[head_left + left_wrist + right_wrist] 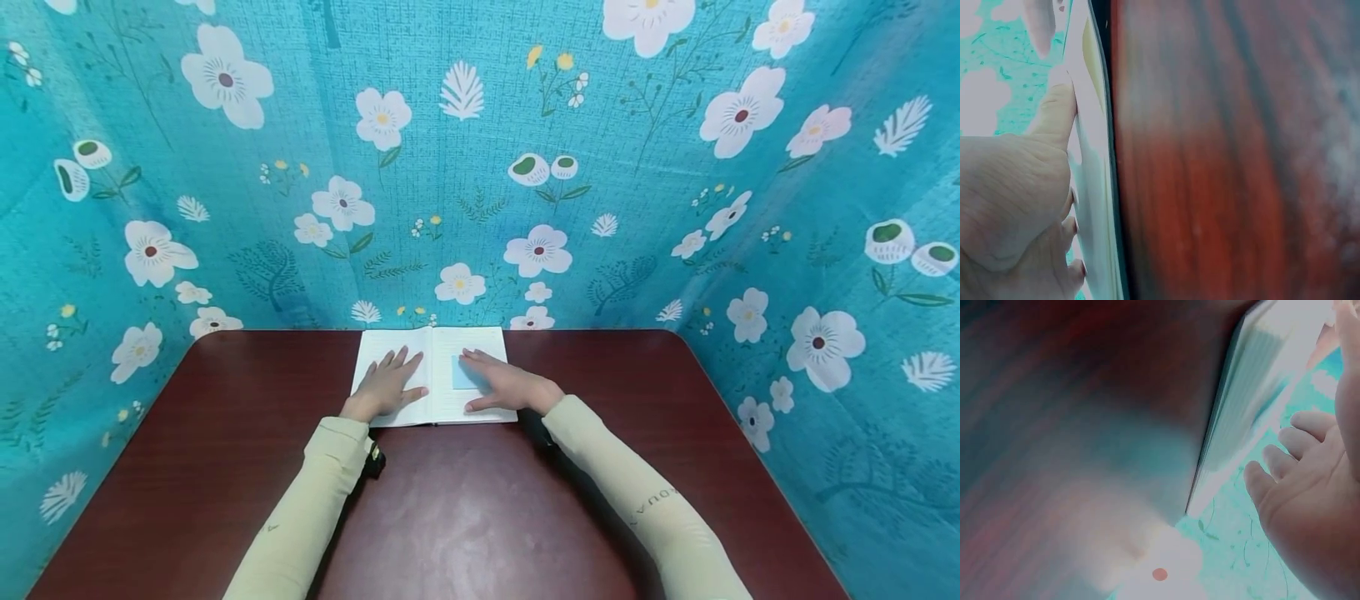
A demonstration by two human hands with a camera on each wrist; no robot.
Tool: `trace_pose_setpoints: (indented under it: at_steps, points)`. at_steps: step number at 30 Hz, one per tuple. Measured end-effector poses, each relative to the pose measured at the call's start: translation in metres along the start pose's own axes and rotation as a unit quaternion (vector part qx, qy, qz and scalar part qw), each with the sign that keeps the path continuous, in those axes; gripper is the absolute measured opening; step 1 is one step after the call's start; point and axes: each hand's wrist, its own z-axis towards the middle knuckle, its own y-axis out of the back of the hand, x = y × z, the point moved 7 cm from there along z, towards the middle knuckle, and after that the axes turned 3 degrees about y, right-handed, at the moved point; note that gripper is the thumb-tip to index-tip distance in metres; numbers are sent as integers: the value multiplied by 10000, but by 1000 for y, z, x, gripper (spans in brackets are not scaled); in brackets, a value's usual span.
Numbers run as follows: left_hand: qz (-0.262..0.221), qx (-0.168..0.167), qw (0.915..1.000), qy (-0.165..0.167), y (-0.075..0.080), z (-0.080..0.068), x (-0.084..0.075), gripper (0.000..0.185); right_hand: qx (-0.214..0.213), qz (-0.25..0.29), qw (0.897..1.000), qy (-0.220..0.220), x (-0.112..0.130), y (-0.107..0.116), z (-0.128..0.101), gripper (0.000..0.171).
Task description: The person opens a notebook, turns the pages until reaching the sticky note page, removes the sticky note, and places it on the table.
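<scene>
An open white book (483,343) lies at the far middle of the dark red table (465,500). My left hand (388,383) lies flat on its left page, fingers straight and spread. My right hand (501,383) rests flat on the right page, its fingers on a small pale blue note (461,375) stuck near the spine. In the left wrist view the left hand (1029,187) presses on the book's page edge (1094,187). The right wrist view shows the right hand (1310,487) beside the book's stacked pages (1254,400).
Teal flowered cloth (480,167) walls the table on the far side and both flanks. Bare tabletop spreads left, right and in front of the book. Pale green sleeves (315,500) cover both forearms.
</scene>
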Motion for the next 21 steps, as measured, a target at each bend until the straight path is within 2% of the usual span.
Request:
trace_pose_setpoints:
  at_steps: [6,12,21]
  points:
    - [26,25,10000,-5,-3,2,2,74,196,44,9995,-262,-4,-7,9,89]
    - [-76,-9,10000,-50,-3,0,2,73,116,88,9996,-230,-6,-6,11,80]
    - [-92,83,9999,-32,-1,-1,1,73,-184,-629,9978,-117,-5,-3,14,60]
